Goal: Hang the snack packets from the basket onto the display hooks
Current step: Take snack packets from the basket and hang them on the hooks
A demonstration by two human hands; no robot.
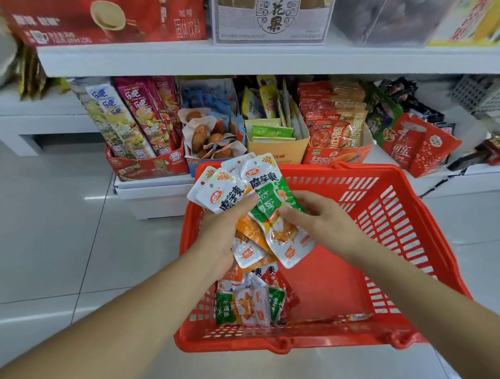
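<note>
A red plastic basket (385, 213) stands on the floor in front of the low shelf. Above its left part my left hand (224, 230) grips a fan of white snack packets (226, 187), with orange ones hanging below the palm. My right hand (320, 218) pinches a green and white packet (275, 205) at the right edge of that bunch. More green, orange and red packets (247, 303) lie in the basket's near left corner. No display hooks are in view.
Behind the basket, a low white shelf (152, 190) carries open cartons of snacks (146, 164) and red pouches (420, 146). An upper shelf board (182, 61) with large boxes juts out above. Grey tiled floor (60, 224) spreads to the left.
</note>
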